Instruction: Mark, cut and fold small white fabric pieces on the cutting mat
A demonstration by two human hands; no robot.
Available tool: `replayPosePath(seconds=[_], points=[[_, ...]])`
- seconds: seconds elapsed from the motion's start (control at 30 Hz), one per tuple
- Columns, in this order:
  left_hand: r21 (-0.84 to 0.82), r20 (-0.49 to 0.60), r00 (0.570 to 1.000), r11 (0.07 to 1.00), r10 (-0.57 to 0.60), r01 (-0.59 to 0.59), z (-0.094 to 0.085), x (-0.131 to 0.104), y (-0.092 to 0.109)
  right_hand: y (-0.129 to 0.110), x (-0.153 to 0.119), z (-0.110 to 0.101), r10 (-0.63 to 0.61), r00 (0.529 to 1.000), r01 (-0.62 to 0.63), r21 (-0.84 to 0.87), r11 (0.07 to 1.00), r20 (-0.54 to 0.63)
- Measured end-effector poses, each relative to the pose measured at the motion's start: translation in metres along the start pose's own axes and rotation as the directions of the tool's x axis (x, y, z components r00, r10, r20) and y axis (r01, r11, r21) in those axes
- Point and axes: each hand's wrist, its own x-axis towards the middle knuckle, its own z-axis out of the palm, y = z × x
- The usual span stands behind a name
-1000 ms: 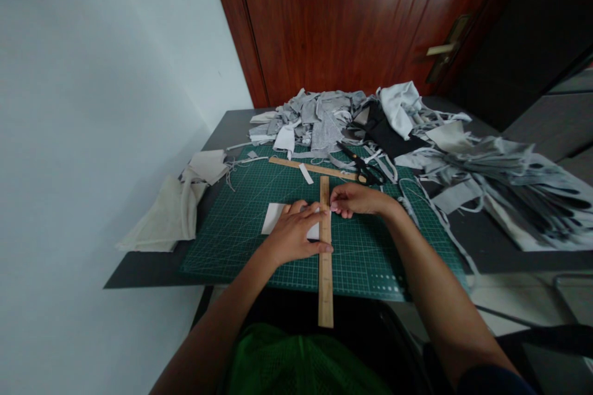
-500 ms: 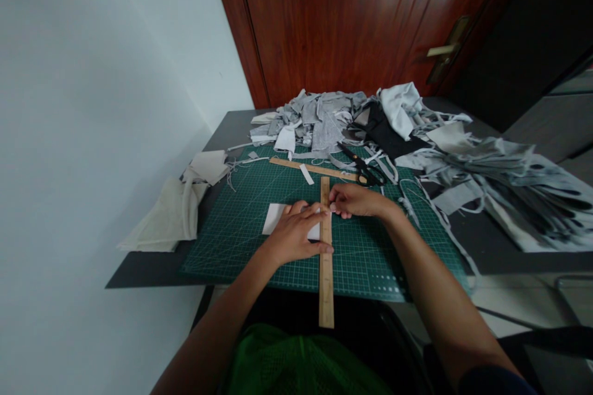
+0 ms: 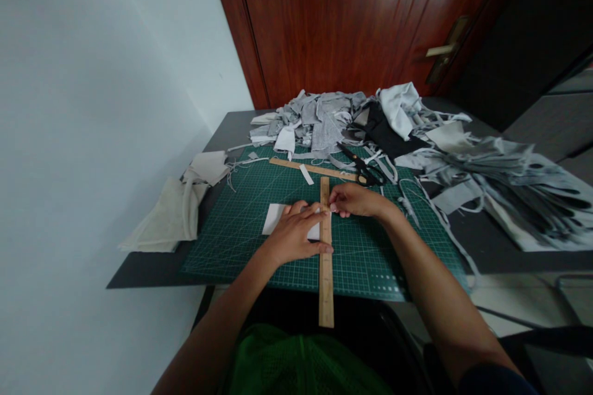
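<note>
My left hand (image 3: pixel 299 236) lies with its fingers spread over a wooden ruler (image 3: pixel 326 278) and a white rectangular piece (image 3: pixel 274 217), pressing both on the green cutting mat (image 3: pixel 231 241). The white piece runs under the ruler, and my hand covers its middle; whether it is paper or cloth I cannot tell. My right hand (image 3: pixel 353 200) is closed in a pinch at the ruler's right edge. Something small and whitish shows at its fingertips, too small to name. The ruler stands upright in the view, its near end sticking out past the mat's front edge.
Behind my hands lie a second wooden ruler (image 3: pixel 301 165), a small white strip (image 3: pixel 306 174) and black scissors (image 3: pixel 364 168). Grey fabric scraps (image 3: pixel 319 117) are heaped at the back. Stacked grey cloth (image 3: pixel 532 185) stands right, folded cream cloth (image 3: pixel 169 216) left.
My right fingers have shifted very slightly at the ruler's edge. My left hand, the ruler and the white piece stay in place.
</note>
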Motion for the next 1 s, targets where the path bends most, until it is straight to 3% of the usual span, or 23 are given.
replayPosePath(seconds=[0.2,0.43,0.7,0.9,1.0], points=[[0.005,0.012,1.000,1.000,-0.009,0.009,-0.001,0.000,0.000,-0.001,-0.002,0.001,0.032,0.999,-0.033,-0.050,0.998,-0.014],[-0.003,0.012,1.000,1.000,-0.017,0.017,-0.001,-0.001,0.000,-0.001,-0.004,0.002,0.011,0.997,-0.012,0.007,1.000,0.077],[-0.013,0.024,1.000,1.000,-0.013,0.013,-0.002,-0.001,0.002,-0.001,-0.008,0.008,-0.006,0.970,-0.015,0.081,0.997,0.244],[-0.006,0.019,0.999,1.000,-0.026,0.026,0.000,-0.001,0.000,-0.006,-0.017,0.010,0.037,0.898,-0.093,0.108,0.990,0.438],[-0.014,0.000,1.000,1.000,-0.011,0.011,0.001,-0.002,0.000,-0.006,-0.018,-0.002,0.031,0.925,-0.094,0.149,0.984,0.379]])
